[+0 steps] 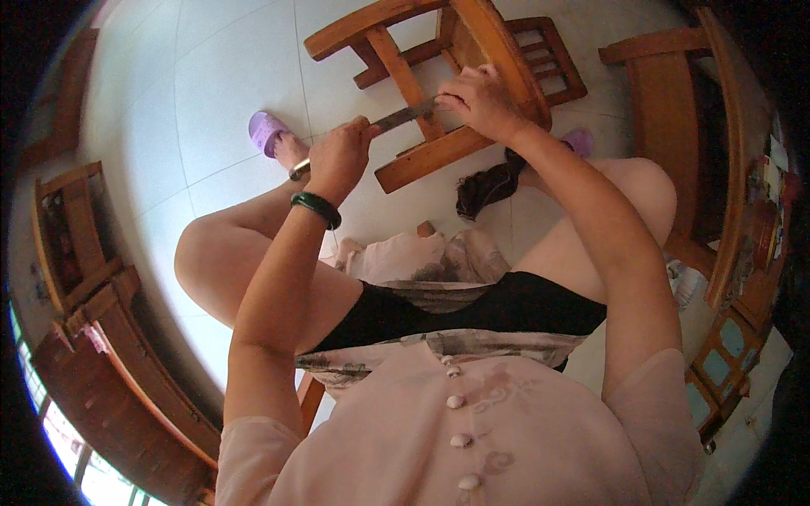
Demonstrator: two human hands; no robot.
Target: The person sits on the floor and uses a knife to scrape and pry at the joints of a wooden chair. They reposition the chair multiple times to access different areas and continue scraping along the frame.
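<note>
My left hand (339, 158) is closed round one end of a long, narrow metal blade-like tool (403, 114), whose silver end pokes out beside my wrist. My right hand (479, 103) has its fingers bent on the tool's other end, by the seat of a tipped wooden chair (498, 55). The tool crosses in front of one of the chair's legs; whether they touch I cannot tell. Below my right hand hangs or lies a dark brown, stringy bundle (485, 187), which I cannot identify.
Purple slippers (266, 129) are on my feet on the tiled floor (211, 84). Wooden furniture stands at the left (126, 371) and a wooden chair or bench (666, 135) at the right, beside a cabinet with small items (734, 354). Pale patterned fabric (396, 257) bunches between my legs.
</note>
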